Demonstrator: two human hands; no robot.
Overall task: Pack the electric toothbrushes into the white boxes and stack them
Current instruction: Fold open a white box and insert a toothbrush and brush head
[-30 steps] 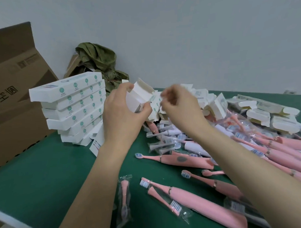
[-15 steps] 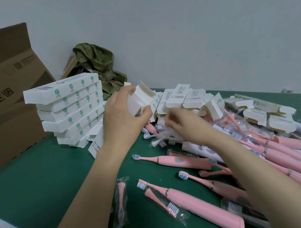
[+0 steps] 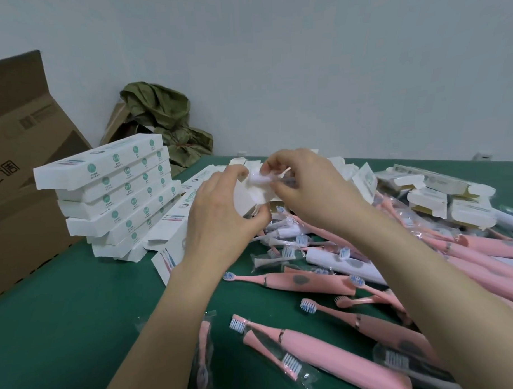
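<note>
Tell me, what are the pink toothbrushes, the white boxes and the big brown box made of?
Pink toothbrushes: probably plastic, smooth and matte, with an even moulded colour and a soft sheen.
White boxes: thin printed card, going by the folded flaps and sharp creases.
Big brown box: corrugated cardboard by the look, dull brown with a bent flap.

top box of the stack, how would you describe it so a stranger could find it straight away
Start at the brown cardboard carton at the left. Beside it stands a stack of white boxes with green dots. The top box alone has nothing on it, and its near end juts out past those below.
</note>
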